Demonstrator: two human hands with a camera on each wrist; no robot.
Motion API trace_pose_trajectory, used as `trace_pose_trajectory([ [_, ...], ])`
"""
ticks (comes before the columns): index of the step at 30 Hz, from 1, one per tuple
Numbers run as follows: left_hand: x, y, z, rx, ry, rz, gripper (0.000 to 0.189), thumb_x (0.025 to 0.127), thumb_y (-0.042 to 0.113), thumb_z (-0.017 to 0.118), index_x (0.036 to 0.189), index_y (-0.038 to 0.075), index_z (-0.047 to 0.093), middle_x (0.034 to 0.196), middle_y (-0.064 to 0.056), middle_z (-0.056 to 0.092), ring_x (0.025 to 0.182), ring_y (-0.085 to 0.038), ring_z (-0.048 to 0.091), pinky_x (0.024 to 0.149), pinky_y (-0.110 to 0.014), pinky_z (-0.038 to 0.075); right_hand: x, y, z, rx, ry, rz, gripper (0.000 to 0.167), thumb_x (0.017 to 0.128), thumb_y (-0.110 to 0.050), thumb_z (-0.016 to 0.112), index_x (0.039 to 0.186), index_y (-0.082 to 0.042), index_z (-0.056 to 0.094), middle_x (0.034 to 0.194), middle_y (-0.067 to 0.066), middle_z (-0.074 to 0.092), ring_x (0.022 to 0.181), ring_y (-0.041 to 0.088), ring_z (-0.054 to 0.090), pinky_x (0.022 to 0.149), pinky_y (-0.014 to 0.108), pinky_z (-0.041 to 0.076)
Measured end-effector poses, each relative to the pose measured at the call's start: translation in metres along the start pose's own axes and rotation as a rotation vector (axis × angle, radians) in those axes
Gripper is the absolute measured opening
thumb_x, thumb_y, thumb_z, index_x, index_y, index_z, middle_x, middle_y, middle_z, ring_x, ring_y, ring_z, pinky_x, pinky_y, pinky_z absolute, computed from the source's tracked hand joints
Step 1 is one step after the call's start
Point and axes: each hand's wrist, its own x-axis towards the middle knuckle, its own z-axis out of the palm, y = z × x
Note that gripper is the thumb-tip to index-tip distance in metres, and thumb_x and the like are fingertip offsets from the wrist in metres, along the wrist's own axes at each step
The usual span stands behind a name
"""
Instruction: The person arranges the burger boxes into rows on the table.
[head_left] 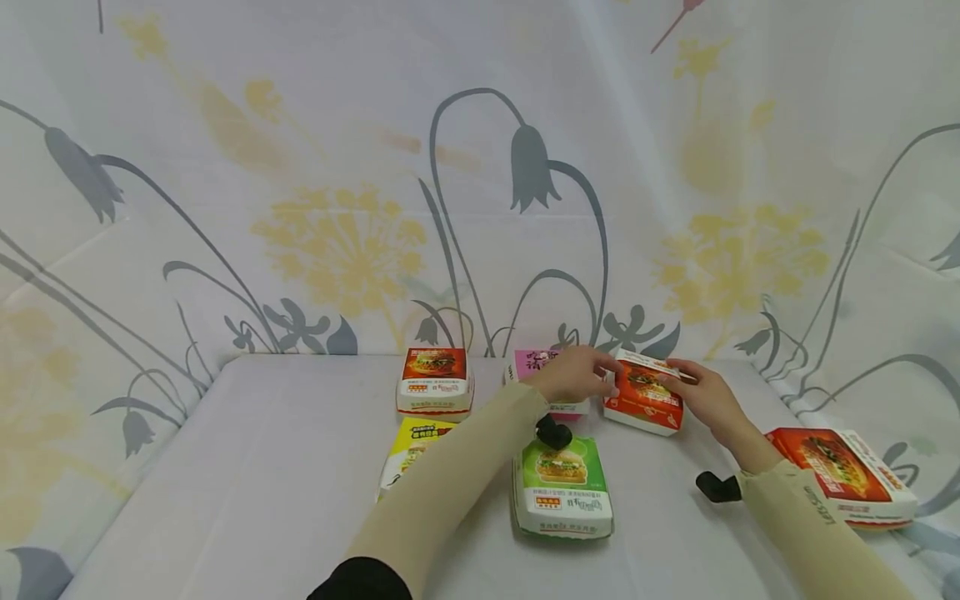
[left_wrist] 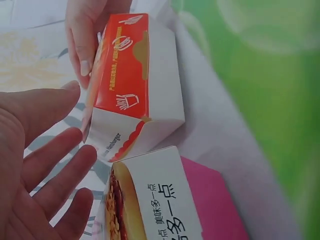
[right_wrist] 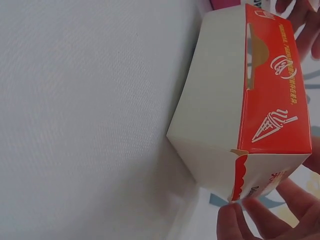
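Note:
A red and white burger box (head_left: pixel 645 398) sits toward the back of the table, slightly turned. My right hand (head_left: pixel 708 404) holds its right end, thumb over the top and fingertips at the end face (right_wrist: pixel 267 172). On the other side my left hand (head_left: pixel 576 375) reaches in, its fingertips close to the box's left edge. The left wrist view shows the left hand's fingers (left_wrist: pixel 60 155) spread and relaxed, with nothing gripped. A pink burger box (head_left: pixel 527 365) lies beside the red one, partly hidden under the left hand.
In front of the pink box is a green burger box (head_left: pixel 562 492). Another red box (head_left: pixel 435 383) stands back left, above a yellow box (head_left: pixel 412 446) partly covered by the left sleeve. A further red box (head_left: pixel 843 471) is beyond the right forearm. Floral cloth (head_left: pixel 480 208) hangs behind the table.

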Motion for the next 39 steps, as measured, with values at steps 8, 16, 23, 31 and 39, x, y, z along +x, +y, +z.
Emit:
trace_pose_trajectory([
  [8, 0.01, 0.004, -0.002, 0.032, -0.017, 0.025, 0.033, 0.092, 0.023, 0.074, 0.124, 0.024, 0.072, 0.121, 0.005, 0.067, 0.104, -0.007, 0.058, 0.088, -0.024, 0.049, -0.001, -0.001, 0.0, 0.008, -0.002, -0.005, 0.071, 0.102, -0.043, 0.053, 0.15, 0.006, 0.033, 0.152, 0.036, 0.028, 0.138, 0.052, 0.028, 0.109, 0.064, 0.028],
  [16, 0.015, -0.001, 0.003, -0.002, 0.003, 0.019, 0.031, 0.089, 0.02, 0.077, 0.119, 0.023, 0.074, 0.114, 0.008, 0.068, 0.099, -0.005, 0.059, 0.086, -0.021, 0.049, 0.0, -0.002, 0.001, -0.003, 0.0, -0.005, 0.071, 0.102, -0.043, 0.054, 0.15, 0.006, 0.034, 0.152, 0.035, 0.029, 0.139, 0.052, 0.028, 0.109, 0.064, 0.028],
  [23, 0.018, 0.0, 0.007, 0.06, 0.019, 0.005, 0.033, 0.088, 0.021, 0.078, 0.12, 0.026, 0.074, 0.115, 0.008, 0.068, 0.101, -0.006, 0.058, 0.085, -0.021, 0.049, -0.002, -0.001, 0.001, -0.006, -0.001, 0.034, 0.065, 0.106, -0.042, 0.042, 0.152, 0.003, 0.033, 0.153, 0.035, 0.027, 0.137, 0.052, 0.028, 0.107, 0.066, 0.029],
  [31, 0.017, 0.007, 0.008, 0.139, 0.049, -0.039, 0.029, 0.09, 0.02, 0.075, 0.118, 0.029, 0.074, 0.117, 0.006, 0.067, 0.096, -0.006, 0.056, 0.073, -0.018, 0.047, -0.01, 0.001, -0.002, -0.034, 0.005, 0.015, 0.06, 0.105, -0.038, 0.044, 0.149, 0.003, 0.038, 0.148, 0.035, 0.033, 0.131, 0.051, 0.035, 0.104, 0.064, 0.035],
  [39, 0.011, 0.011, 0.006, 0.166, 0.066, -0.027, 0.024, 0.093, 0.018, 0.072, 0.117, 0.023, 0.074, 0.115, 0.006, 0.066, 0.089, -0.008, 0.054, 0.063, -0.017, 0.046, -0.017, 0.0, -0.003, -0.063, 0.012, 0.052, 0.066, 0.103, -0.044, 0.049, 0.148, 0.003, 0.039, 0.146, 0.034, 0.036, 0.129, 0.05, 0.037, 0.102, 0.064, 0.036],
])
